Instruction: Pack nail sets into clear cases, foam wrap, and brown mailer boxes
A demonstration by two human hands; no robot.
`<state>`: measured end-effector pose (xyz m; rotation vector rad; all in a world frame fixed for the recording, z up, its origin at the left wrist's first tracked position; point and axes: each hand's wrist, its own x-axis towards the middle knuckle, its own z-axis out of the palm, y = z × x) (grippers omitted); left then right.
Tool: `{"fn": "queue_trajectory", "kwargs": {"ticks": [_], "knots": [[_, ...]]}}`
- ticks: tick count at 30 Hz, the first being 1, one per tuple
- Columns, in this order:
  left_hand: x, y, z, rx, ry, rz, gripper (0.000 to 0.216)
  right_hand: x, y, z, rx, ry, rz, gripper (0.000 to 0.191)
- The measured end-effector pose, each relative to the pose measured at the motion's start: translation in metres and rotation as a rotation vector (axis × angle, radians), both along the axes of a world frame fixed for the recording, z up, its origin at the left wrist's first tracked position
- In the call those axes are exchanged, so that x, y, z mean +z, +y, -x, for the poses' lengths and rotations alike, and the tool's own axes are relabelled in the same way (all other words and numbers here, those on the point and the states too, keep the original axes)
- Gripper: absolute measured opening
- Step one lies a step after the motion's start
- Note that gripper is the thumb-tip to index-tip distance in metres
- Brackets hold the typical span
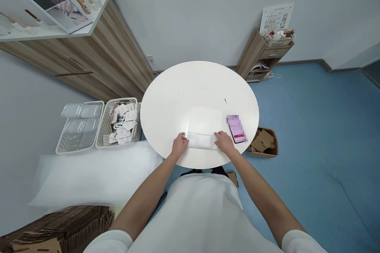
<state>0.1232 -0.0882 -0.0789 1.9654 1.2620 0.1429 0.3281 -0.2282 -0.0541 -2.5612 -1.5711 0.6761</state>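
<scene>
A narrow, folded strip of thin white foam sheet (pixel 202 141) lies flat near the front edge of the round white table. At its left end my left hand (pixel 180 144) pinches the edge between thumb and fingers. My right hand (pixel 223 141) grips the opposite end, its fingers bent over the top edge. Whether anything is wrapped inside the foam cannot be seen. To the right of my right hand lies a phone (pixel 236 129) with a lit pink screen, partly blurred.
The round table (pixel 198 83) fills the middle. On the left stand a basket (pixel 101 134) of printed cards, another basket (pixel 59 148) with clear plastic trays, and a stack of white foam sheets (pixel 95 174). A cardboard box (pixel 271 152) sits on the floor at right.
</scene>
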Motion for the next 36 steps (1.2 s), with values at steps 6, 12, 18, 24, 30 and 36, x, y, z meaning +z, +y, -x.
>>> {"fn": "queue_trajectory", "kwargs": {"ticks": [6,12,18,24,30,36], "knots": [[0.015,-0.013,-0.012,-0.538,-0.010,-0.475,0.052,-0.001,-0.006,0.023,0.236,-0.054,-0.213,0.043],[0.014,-0.017,-0.037,-0.834,0.150,-0.471,0.057,-0.016,0.009,0.043,0.232,0.022,-0.207,0.050],[0.016,-0.029,-0.014,-0.861,0.128,-0.421,0.055,-0.016,-0.007,0.052,0.345,0.102,-0.237,0.042],[0.025,-0.046,0.008,-0.861,0.093,-0.316,0.054,-0.007,-0.027,0.065,0.358,0.241,-0.215,0.040],[0.034,-0.025,-0.008,-0.738,0.125,-0.129,0.035,0.011,0.000,0.033,0.261,0.436,-0.059,0.034],[0.029,0.003,-0.013,-0.440,0.111,-0.098,0.034,0.007,0.030,0.016,0.144,0.288,-0.076,0.035]]}}
